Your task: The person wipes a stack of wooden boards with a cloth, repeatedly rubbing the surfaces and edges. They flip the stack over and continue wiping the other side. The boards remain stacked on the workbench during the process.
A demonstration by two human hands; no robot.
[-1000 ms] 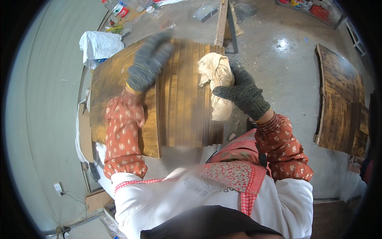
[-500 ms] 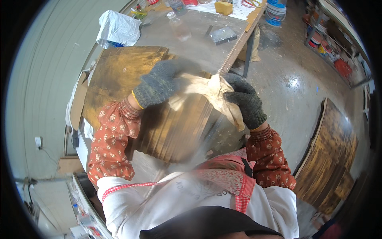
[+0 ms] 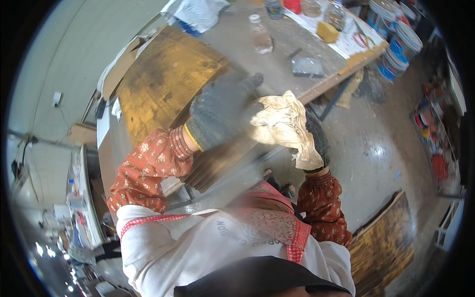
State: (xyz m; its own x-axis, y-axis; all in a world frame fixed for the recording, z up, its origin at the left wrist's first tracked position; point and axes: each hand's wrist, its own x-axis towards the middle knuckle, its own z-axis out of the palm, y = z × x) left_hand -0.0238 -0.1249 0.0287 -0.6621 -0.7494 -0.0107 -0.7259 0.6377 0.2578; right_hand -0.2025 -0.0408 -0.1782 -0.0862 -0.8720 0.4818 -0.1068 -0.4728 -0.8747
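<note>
My right hand (image 3: 318,140), in a dark knitted glove, holds a crumpled cream cloth (image 3: 283,121). The cloth drapes over its palm and hides most of the fingers. To the left, my left hand (image 3: 217,115) wears a grey-blue glove with a yellow cuff edge. Its fingers reach toward the cloth, stretched apart and partly blurred; one fingertip meets or overlaps the cloth's left edge. Beneath this hand lies a brown-stained wooden panel (image 3: 158,79) with dark patches, set on the workbench.
On the grey workbench (image 3: 232,42) stand a clear bottle (image 3: 260,34), a grey block (image 3: 308,67) and a yellow sponge (image 3: 327,32). Buckets (image 3: 394,60) sit beyond its right end. Another stained panel (image 3: 386,242) is at lower right, near a loaded shelf (image 3: 435,133).
The cloth was stretched between both hands; now it is bunched at my right hand, and my left hand's fingers have spread. The whole view has turned, shifting the bench and panels.
</note>
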